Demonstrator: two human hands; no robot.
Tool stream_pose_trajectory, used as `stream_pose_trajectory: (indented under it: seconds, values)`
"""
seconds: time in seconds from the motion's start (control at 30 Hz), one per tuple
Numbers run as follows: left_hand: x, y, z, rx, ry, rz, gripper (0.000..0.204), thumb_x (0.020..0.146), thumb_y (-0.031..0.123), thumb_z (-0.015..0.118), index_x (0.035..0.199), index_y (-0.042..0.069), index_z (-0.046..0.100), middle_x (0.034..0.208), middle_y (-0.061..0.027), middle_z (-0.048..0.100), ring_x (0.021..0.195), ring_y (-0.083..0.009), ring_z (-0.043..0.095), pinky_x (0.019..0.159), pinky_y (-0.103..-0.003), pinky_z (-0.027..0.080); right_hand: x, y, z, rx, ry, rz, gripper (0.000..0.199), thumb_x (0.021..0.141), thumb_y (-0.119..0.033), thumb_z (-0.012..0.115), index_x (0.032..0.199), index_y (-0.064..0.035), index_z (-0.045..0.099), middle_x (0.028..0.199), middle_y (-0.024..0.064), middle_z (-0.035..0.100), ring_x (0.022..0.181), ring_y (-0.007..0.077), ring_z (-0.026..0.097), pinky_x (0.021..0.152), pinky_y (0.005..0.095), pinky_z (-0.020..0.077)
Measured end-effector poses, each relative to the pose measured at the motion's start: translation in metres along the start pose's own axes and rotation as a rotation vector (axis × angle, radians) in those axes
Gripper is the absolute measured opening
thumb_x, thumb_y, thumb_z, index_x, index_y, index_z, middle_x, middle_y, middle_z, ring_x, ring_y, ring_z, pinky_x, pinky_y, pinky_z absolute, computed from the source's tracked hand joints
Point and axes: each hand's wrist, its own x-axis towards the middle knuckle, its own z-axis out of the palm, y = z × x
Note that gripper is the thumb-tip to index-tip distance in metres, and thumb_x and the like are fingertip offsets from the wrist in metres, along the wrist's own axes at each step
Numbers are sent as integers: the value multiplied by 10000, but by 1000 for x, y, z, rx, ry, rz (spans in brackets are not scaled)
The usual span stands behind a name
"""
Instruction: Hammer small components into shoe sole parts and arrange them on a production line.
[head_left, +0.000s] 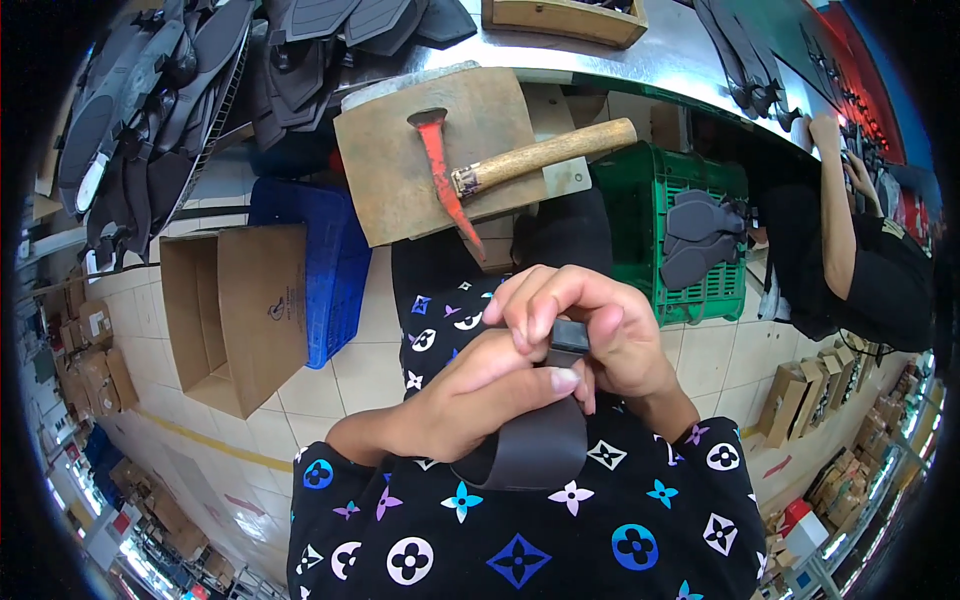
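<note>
Close to my body I hold a dark brown heeled shoe sole (543,447), its broad curved end hanging toward my lap. My left hand (455,400) is closed round its middle, thumb laid along the top. The small dark heel block (568,338) points up between my hands. My right hand (625,335) curls round that block, thumb on one side and fingertips on the other. Beyond my hands a hammer (434,150) with a red head and wooden handle lies on a worn brown board (385,180). Part of the sole is hidden by my fingers.
A metal workbench (690,75) runs along the far side, with piles of dark soles (180,110) at far left. A blue crate (340,250) and a cardboard box (265,310) stand left. At right is a green crate (655,190) holding soles; a co-worker (850,250) works beyond it.
</note>
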Motion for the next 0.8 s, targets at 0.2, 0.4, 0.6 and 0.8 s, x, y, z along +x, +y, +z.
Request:
stream_pose_trajectory:
  seconds: [0.2, 0.4, 0.6, 0.8]
  values:
    - [7, 6, -2, 108, 9, 13, 298, 1030, 216, 487, 1137, -45, 584, 1076, -103, 629, 1048, -178, 586, 928, -307, 452, 2, -21, -17, -366, -108, -127, 303, 853, -149, 677, 1126, -19, 695, 1119, 132, 722, 1159, 307, 648, 1090, 464, 326]
    - [22, 8, -13, 145, 62, 67, 699, 1003, 287, 544, 1521, 24, 156, 1454, -192, 409, 1350, -232, 422, 1098, -380, 361, -9, -42, -34, -767, 349, -304, 202, 858, -40, 607, 1018, 14, 717, 936, 114, 746, 1022, 271, 709, 1111, 546, 351]
    - [40, 3, -38, 480, 195, 267, 471, 958, 106, 643, 1391, -7, 492, 1255, -118, 621, 1156, -157, 573, 995, -309, 453, -17, -70, -90, -1022, 680, -292, 339, 938, -52, 614, 1258, 61, 619, 1218, 161, 695, 1179, 277, 642, 1120, 405, 385]
    - [24, 121, -114, 776, 802, 794, 476, 953, 125, 628, 1385, -45, 526, 1355, -155, 588, 1233, -230, 558, 1068, -334, 403, -19, -96, -235, -1168, 1009, -180, 416, 944, -212, 665, 1276, 33, 609, 1162, 187, 708, 979, 250, 708, 858, 325, 525]
